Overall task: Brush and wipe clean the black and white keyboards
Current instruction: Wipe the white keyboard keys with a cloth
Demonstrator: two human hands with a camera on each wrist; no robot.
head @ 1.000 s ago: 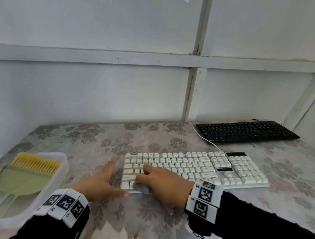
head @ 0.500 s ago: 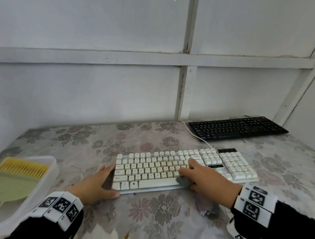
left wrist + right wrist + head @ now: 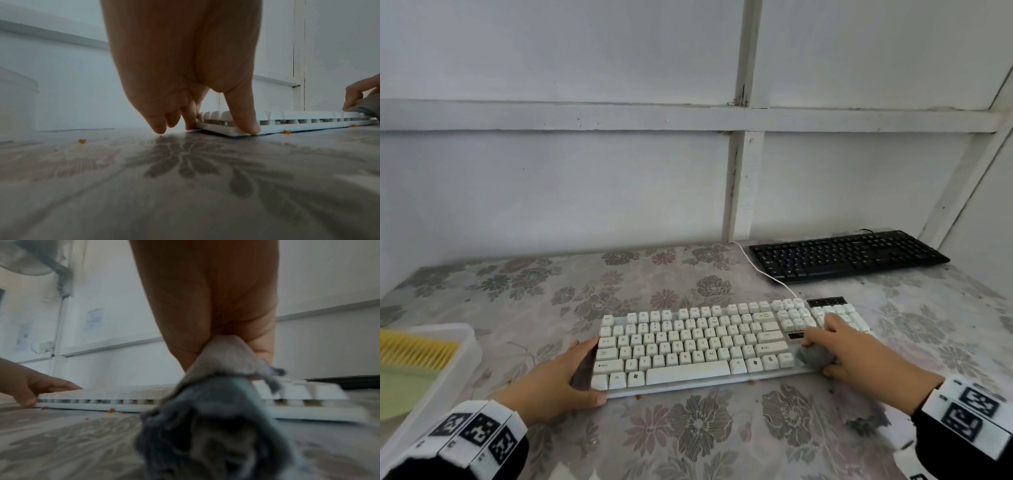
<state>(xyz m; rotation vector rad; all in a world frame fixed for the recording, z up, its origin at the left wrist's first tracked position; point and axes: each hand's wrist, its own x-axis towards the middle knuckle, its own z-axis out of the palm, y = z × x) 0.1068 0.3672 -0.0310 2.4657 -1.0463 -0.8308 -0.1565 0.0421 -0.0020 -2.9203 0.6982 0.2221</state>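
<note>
Cloth (image 3: 815, 356) — grey and bunched — is gripped in the right hand (image 3: 859, 356), the fingers curled round it, and is pressed onto the near right part of the white keyboard (image 3: 688, 346), just in front of the arrow keys. In the right wrist view the cloth (image 3: 216, 418) is seen hanging blurred below the palm, with the white keyboard (image 3: 123, 395) lying behind it.

The left end of the white keyboard is braced by the left hand (image 3: 558, 380): the thumb is laid against the near left corner and the fingers are set straight against the left edge, so nothing is clenched. In the left wrist view the fingertips (image 3: 246, 126) are seen touching the base of the white keyboard (image 3: 298, 120) and the tablecloth (image 3: 185, 178).

The white keyboard is placed across the middle of the table, parallel to its near edge, on a grey floral tablecloth (image 3: 688, 431). A white cable (image 3: 763, 270) is led from its back edge toward the wall. The black keyboard (image 3: 849, 255) is set well behind it at the far right, close to the wall, untouched by either hand.

A few small orange crumbs (image 3: 82, 141) are scattered on the tablecloth along the near edge of the white keyboard.

At the left edge a clear plastic tub (image 3: 467, 346) is placed, and in it a pale green brush with yellow bristles (image 3: 414, 353) is laid.
</note>
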